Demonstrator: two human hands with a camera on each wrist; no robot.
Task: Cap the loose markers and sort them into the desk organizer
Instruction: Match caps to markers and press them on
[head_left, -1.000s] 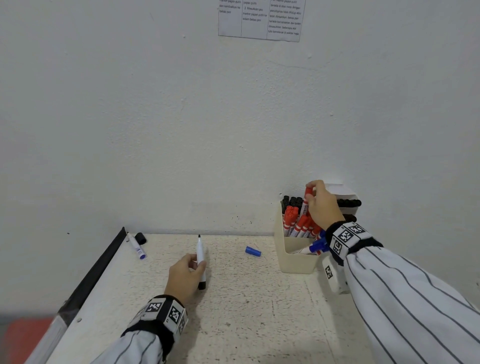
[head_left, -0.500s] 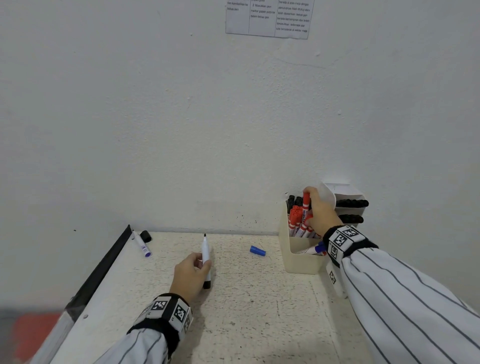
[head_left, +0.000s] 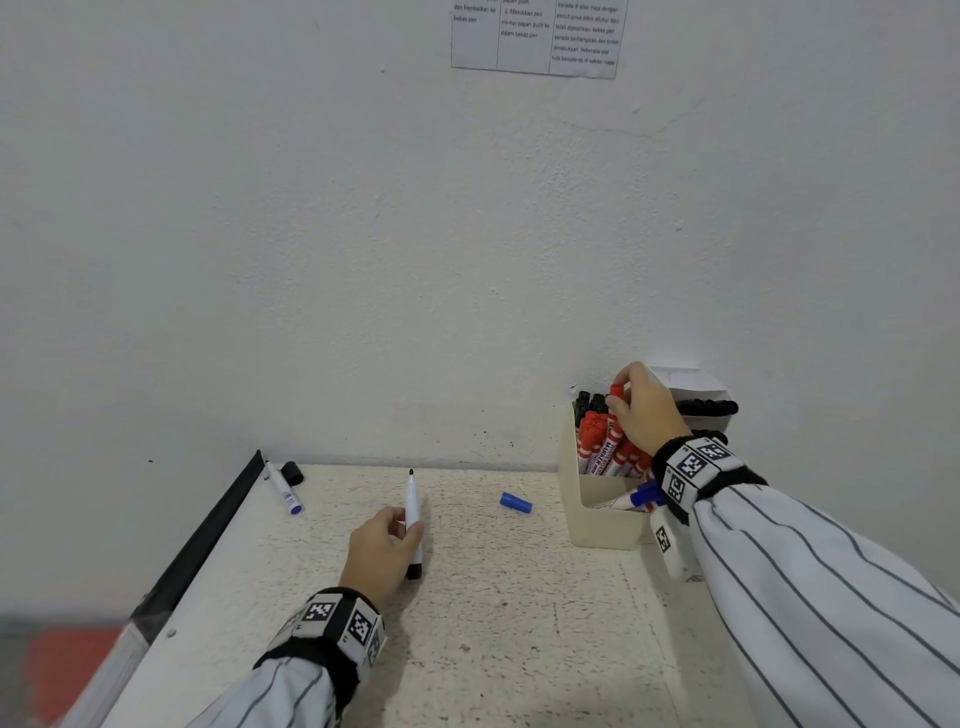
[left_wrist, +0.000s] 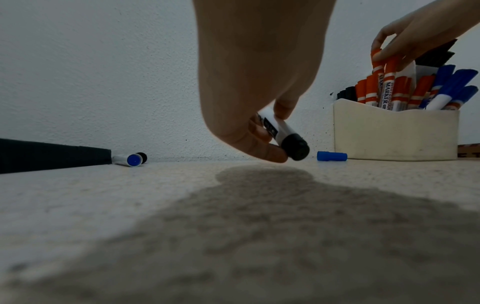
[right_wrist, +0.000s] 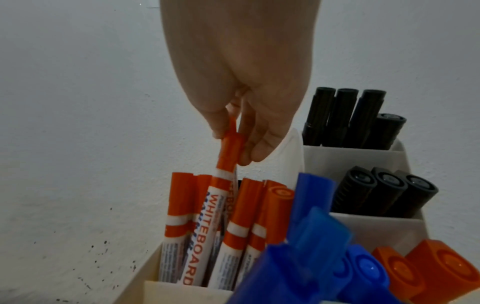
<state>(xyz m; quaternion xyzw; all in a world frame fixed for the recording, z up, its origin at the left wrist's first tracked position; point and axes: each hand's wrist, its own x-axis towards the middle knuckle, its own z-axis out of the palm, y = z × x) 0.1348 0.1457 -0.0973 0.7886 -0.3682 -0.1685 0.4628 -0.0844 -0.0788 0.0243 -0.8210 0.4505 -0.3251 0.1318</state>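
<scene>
Pinching the cap of a red marker (right_wrist: 230, 152), the right hand (head_left: 647, 410) holds it in the organizer (head_left: 597, 519); the left hand (head_left: 382, 553) grips an uncapped black marker (head_left: 413, 514) above the desk (head_left: 519, 623).

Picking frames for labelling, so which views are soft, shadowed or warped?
Head view: sharp, bottom-left corner smeared. Left wrist view: tabletop foreground blurred, with the left hand casting a broad shadow. Right wrist view: dim, nearest blue caps out of focus.
</scene>
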